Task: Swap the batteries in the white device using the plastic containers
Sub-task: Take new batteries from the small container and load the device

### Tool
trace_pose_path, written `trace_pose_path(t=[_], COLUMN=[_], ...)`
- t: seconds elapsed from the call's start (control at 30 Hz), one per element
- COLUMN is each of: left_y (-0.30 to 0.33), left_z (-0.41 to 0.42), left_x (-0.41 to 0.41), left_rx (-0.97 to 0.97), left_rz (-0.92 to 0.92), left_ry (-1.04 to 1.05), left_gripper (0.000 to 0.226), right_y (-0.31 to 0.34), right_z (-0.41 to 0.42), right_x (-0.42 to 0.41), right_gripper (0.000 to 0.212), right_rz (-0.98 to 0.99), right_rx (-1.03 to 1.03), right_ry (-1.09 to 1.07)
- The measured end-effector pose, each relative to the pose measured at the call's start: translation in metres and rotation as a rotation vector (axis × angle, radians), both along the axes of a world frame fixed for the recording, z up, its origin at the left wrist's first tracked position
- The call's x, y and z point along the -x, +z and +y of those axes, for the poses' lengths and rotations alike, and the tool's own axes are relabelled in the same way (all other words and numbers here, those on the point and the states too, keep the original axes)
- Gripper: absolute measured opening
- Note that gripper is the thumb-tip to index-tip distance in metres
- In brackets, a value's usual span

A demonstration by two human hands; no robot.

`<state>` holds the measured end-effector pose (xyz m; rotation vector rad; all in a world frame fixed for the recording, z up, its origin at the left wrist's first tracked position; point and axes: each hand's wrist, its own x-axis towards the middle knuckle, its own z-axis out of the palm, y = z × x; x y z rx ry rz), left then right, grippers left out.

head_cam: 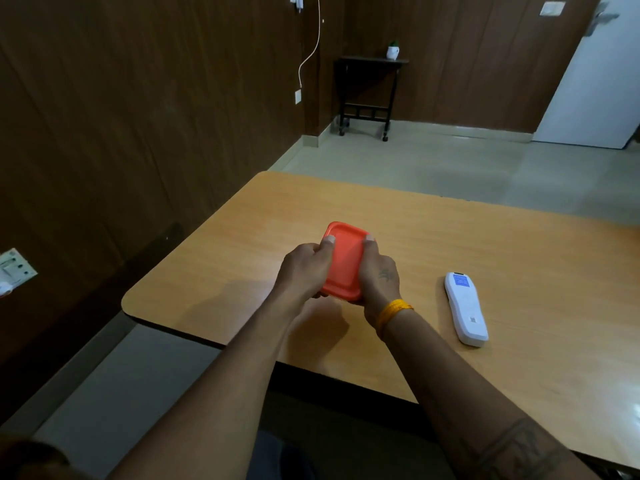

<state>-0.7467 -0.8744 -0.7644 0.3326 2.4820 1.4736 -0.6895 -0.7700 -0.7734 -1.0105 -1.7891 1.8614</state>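
A person's two bare hands grip a small rectangular plastic container with an orange lid (344, 263) above the near left part of a light wooden table with rounded corners (485, 244). The left hand (304, 271) clasps the container's left side, thumb laid on the lid's far left corner and fingers curled under, while the right hand (379, 275) clasps the right side in the same way, thumb on the far right corner. Only the lid shows; the body of the container is hidden by the hands. A yellow thread band (393, 315) circles the right wrist. To the right of the hands, well apart from them, a slim white handheld device with a blue label (465, 308) lies flat on the table, its long axis running near to far. In the far corner of the room, a small dark side table on castors (367, 95) carries a white pot with a green plant (393, 50), and a white door (595, 88) stands at the far right.
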Motion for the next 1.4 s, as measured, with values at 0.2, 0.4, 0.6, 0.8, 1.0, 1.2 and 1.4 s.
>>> trace_pose_path(t=[0.2,0.4,0.6,0.8,1.0,1.2,1.4], left_y=[0.001,-0.001,0.002,-0.001,0.009,0.008,0.025], left_z=[0.000,-0.005,-0.004,-0.031,-0.076,-0.143,-0.211], left_x=[-0.001,0.004,0.000,0.002,0.009,0.032,0.056], left_rx=[-0.007,-0.050,-0.113,-0.124,-0.278,-0.308,-0.151], left_rz=[-0.020,-0.037,-0.087,-0.036,-0.125,-0.188,-0.250], left_ry=[0.034,0.110,0.149,0.266,0.430,0.477,0.340], left_gripper=[0.057,0.076,0.061,0.037,0.014,0.009,0.036], right_y=[-0.004,-0.014,-0.012,0.001,0.004,0.000,-0.001], right_z=[0.000,-0.014,-0.012,-0.026,-0.068,-0.114,-0.161], right_x=[-0.004,0.004,0.003,0.012,0.019,0.045,0.069], right_gripper=[0.074,0.077,0.072,0.051,0.038,0.016,0.008], right_rz=[-0.039,-0.006,-0.050,-0.058,0.019,-0.004,-0.001], right_rx=[-0.233,-0.185,-0.189,-0.227,-0.277,-0.317,-0.073], right_ry=[0.057,0.081,0.057,-0.015,0.061,0.211,0.310])
